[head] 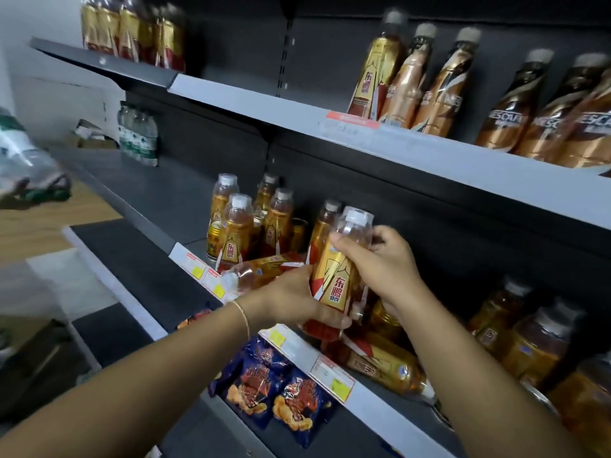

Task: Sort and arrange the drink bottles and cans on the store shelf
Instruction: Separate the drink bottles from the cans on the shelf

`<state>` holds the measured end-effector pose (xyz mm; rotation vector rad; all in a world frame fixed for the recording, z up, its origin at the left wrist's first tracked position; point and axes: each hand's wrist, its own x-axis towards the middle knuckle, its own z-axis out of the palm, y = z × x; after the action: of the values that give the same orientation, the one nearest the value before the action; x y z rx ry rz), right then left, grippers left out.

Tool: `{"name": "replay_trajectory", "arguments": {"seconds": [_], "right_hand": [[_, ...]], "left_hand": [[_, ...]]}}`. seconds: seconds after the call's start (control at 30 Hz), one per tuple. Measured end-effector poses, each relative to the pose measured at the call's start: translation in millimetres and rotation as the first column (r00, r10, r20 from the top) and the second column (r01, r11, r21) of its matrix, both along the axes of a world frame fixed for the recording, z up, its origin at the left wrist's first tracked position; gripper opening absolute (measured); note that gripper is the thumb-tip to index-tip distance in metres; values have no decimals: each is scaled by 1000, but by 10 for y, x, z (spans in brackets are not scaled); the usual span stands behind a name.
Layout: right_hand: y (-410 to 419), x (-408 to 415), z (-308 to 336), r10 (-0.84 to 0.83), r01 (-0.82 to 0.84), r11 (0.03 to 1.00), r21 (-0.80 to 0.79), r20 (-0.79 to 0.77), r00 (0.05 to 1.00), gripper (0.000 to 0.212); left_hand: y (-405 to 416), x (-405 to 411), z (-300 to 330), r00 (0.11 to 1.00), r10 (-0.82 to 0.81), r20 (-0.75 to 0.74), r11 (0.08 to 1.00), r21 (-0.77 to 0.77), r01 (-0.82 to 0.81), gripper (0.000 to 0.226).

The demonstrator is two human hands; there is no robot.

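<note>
Store shelf (390,396) | gold-label bottle (335,276), white cap | both hands' fingers (342,247) wrap it

Bottle (334,272) between fingers of both hands: clear glossy plastic, shiny gold-and-red film label, white plastic cap. Shelf (231,104) above fingers: matt grey painted metal, smooth pale front strip. Price tags (332,375) below fingers: paper behind glossy clear plastic. Snack bags (264,388) below left wrist: glossy crinkled blue foil. Bracelet (243,315): thin shiny metal.
</note>
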<state>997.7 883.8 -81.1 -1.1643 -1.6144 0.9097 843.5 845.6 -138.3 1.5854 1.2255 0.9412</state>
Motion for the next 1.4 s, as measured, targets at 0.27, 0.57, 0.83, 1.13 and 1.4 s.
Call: {"name": "replay_trajectory", "arguments": {"seconds": [0.27,0.57,0.83,1.13,1.4], "right_hand": [[560,-290,11,3,-2,1000,-31,31,1000,60],[1039,-879,64,-182,176,981,79,87,979,68],[1536,-1299,-105,-333,304,940,153,240,912,86],[1725,-1511,-324,-440,396,898,194,347,828,72],[1738,-1546,-366,-463,423,887,188,378,802,69]], "left_hand": [[494,-299,14,990,141,-6,988,-56,-142,81],[989,-704,61,893,366,-264,918,259,-300,55],[1344,-1077,-47,834,292,-468,956,180,-234,14],[1356,-1125,-126,848,24,-530,999,35,-6,28],[1369,-1175,-55,851,50,-524,992,127,20,17]]}}
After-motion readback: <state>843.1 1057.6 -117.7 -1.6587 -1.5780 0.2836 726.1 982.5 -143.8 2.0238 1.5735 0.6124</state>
